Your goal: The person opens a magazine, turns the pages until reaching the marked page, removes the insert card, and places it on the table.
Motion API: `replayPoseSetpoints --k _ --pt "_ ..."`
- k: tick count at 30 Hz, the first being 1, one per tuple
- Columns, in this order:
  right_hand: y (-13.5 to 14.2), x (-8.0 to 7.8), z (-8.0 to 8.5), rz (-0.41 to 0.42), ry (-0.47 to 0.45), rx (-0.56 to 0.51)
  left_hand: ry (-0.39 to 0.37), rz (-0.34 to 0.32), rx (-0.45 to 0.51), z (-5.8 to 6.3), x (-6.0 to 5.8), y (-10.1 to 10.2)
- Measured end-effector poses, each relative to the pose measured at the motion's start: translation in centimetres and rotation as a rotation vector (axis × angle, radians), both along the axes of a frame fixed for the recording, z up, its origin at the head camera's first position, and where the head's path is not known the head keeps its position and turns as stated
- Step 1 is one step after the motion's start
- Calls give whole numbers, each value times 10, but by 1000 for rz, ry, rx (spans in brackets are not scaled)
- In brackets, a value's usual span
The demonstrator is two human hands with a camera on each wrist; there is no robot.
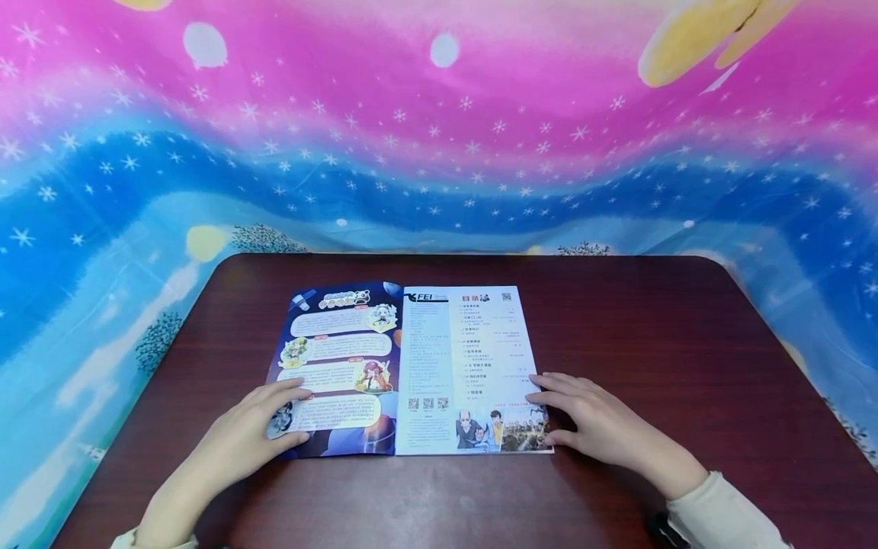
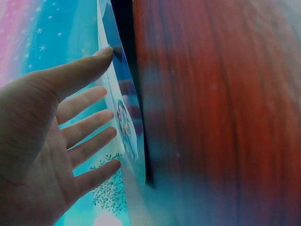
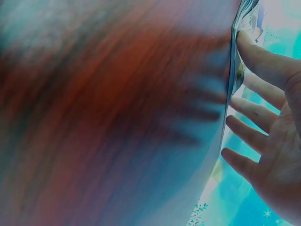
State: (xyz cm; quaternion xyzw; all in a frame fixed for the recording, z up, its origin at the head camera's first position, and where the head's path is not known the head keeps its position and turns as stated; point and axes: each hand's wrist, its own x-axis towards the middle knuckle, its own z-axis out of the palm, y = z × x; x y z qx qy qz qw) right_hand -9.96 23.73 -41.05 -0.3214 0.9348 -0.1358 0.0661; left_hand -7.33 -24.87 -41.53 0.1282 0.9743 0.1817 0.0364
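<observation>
A magazine (image 1: 425, 366) lies spread on the table. Its left page is dark blue with white text bubbles and cartoon figures; its right page is white, with printed lists, small square codes and pictures along the bottom. My left hand (image 1: 250, 427) rests on the left page's outer edge, thumb and fingers spread and nearly straight. In the left wrist view that hand (image 2: 51, 127) has its fingertips at the page. At the right page's outer edge is my right hand (image 1: 604, 419), fingers extended and touching the border. The right wrist view shows this hand's thumb (image 3: 263, 56) against the page edge.
The dark reddish-brown table (image 1: 652, 328) has rounded far corners and a glossy top. Behind it and along both sides hangs a pink and blue cloth (image 1: 425, 137) with snowflakes. A dark object (image 1: 665, 530) shows by my right cuff.
</observation>
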Motion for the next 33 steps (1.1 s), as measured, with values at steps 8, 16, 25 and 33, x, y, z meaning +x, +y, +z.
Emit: replayPoseSetpoints --k 8,16,25,33 --pt "-1 -3 5 -28 -6 -15 15 -37 -10 -2 -3 5" --pt "-2 -7 13 -21 27 -52 3 -39 -19 -5 -2 6" --pt "-5 -11 20 -32 67 -112 11 -37 -26 -6 -1 5" --pt "-9 -16 29 -21 132 -180 8 -39 -19 -5 -2 7"
